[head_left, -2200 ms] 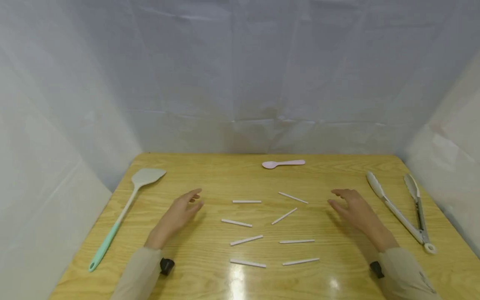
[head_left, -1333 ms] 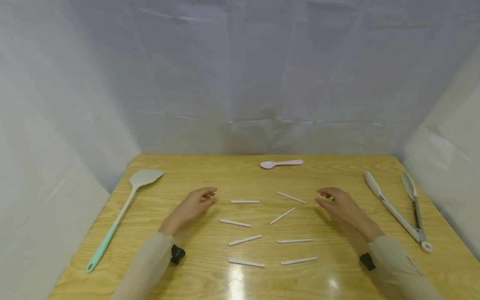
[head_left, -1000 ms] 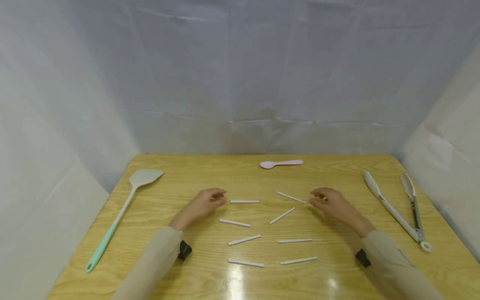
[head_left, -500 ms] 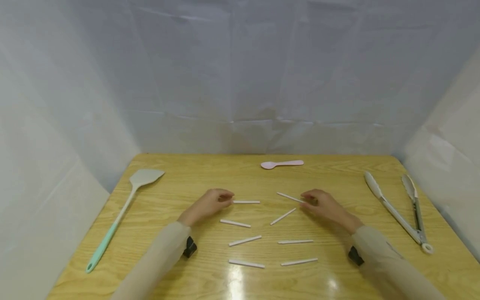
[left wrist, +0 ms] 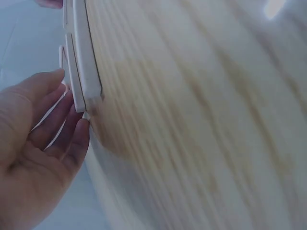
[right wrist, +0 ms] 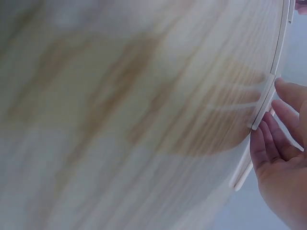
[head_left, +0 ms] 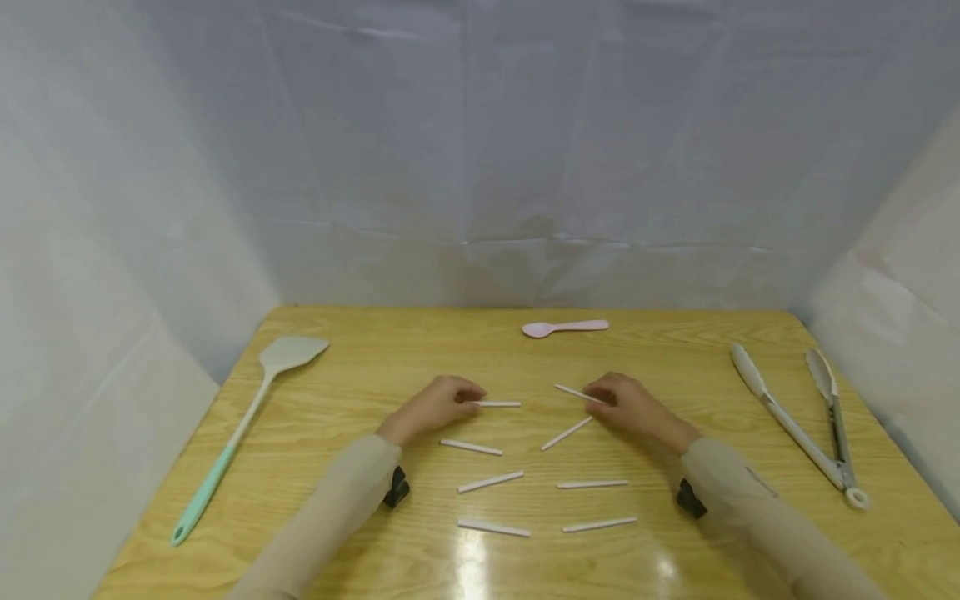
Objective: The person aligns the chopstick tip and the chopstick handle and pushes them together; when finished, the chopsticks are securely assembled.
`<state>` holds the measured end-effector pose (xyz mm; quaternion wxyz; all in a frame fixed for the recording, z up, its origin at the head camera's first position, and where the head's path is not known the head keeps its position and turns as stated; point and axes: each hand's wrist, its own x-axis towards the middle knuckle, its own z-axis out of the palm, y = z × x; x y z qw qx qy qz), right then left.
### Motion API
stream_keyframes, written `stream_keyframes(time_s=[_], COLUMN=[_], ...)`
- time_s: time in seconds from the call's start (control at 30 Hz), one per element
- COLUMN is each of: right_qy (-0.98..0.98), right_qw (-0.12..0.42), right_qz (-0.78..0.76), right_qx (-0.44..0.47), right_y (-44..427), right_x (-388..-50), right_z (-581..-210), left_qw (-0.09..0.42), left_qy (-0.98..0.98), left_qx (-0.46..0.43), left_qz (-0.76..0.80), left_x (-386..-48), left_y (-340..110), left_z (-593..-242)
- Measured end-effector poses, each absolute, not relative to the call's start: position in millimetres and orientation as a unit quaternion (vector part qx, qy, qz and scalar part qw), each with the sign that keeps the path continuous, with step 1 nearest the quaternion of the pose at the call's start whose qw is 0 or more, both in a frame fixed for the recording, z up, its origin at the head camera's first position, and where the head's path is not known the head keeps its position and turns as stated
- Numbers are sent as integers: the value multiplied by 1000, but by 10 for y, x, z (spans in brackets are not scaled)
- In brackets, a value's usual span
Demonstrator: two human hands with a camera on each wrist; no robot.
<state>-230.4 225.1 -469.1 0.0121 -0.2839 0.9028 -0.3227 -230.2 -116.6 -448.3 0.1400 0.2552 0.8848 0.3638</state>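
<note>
In the head view my left hand (head_left: 438, 408) is at the left end of a thin white stick (head_left: 501, 404), its fingertips overlapping that end. My right hand (head_left: 626, 407) is at the right end of a slanted white stick (head_left: 574, 392), fingertips over that end. Another slanted stick (head_left: 566, 434) lies just below that hand. Both wrist views show thumb and fingers apart: the left hand (left wrist: 38, 129) beside a stick (left wrist: 74, 76), the right hand (right wrist: 285, 139) beside a stick (right wrist: 263, 103). Whether the fingertips touch the sticks cannot be told.
Several more white sticks (head_left: 491, 482) lie nearer on the wooden table (head_left: 405, 342). A pink spoon (head_left: 566, 327) lies near the back edge, a spatula with a green handle (head_left: 206, 493) at left, metal tongs (head_left: 806, 442) at right. Pale sheeting (head_left: 480, 150) surrounds the back and sides.
Both hands have moved inward from either side, the left rightward and the right leftward, until their fingertips overlap the outer ends of the two far sticks. The sticks look unmoved.
</note>
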Motion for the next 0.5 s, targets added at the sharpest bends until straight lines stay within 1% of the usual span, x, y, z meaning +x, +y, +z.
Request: stream_keyframes(time_s=[0.17,0.5], right_qy=[902,910], right_qw=[7,27], right_qz=[-321,-319], right_qx=[-290,-262], right_y=[2223,2175], right_x=[-2324,-2342], right_z=[-4726,-4717], left_qw=[136,125], left_qy=[884,891], left_qx=[268,275], left_qz=[358,339], left_x=[-2333,-2351], left_y=[-1129,-1101], left_z=[-4506,-4549])
